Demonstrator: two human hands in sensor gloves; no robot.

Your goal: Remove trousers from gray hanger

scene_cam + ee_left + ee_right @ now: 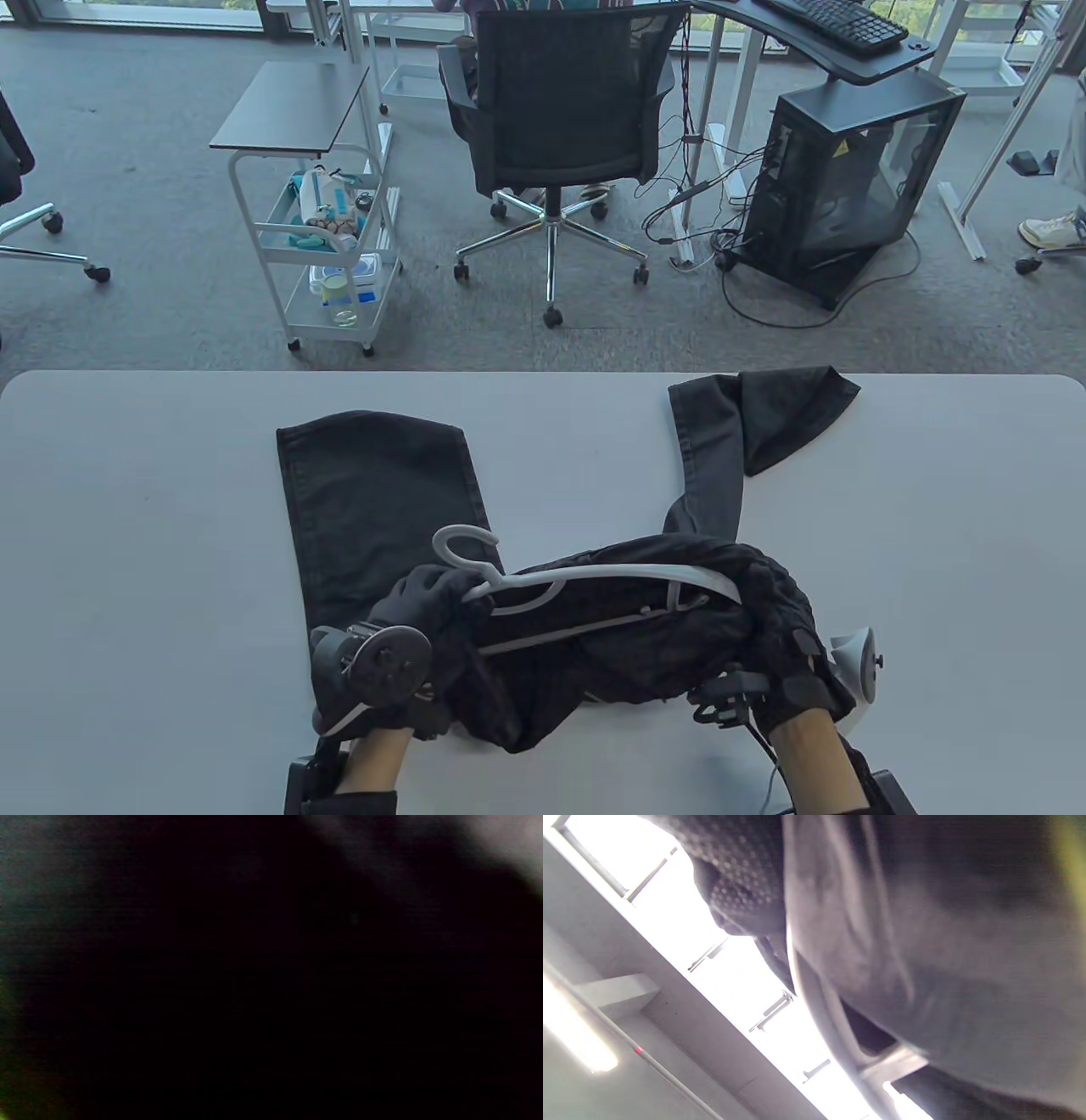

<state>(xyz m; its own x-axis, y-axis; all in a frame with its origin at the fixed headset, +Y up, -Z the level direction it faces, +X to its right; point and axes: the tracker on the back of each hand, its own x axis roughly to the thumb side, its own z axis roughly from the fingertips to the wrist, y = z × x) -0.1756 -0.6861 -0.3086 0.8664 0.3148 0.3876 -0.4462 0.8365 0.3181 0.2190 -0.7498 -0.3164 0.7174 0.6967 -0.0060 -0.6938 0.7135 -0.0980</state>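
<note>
Dark trousers (373, 501) lie on the white table (127, 526), one leg stretched to the far left, the other (721, 441) to the far right, the waist bunched near the front edge. A gray hanger (594, 577) lies across the bunched waist, hook (462, 543) at the left. My left hand (433, 603) grips the hanger near its neck. My right hand (780, 628) grips the bunched cloth at the hanger's right end. The right wrist view shows a gloved finger (742, 878), dark cloth (946, 942) and part of the hanger (835, 1027). The left wrist view is dark.
Beyond the table's far edge stand a white trolley (327, 246), a black office chair (560, 119) and a computer case (848, 187) on the carpet. The table's front edge is close under my wrists.
</note>
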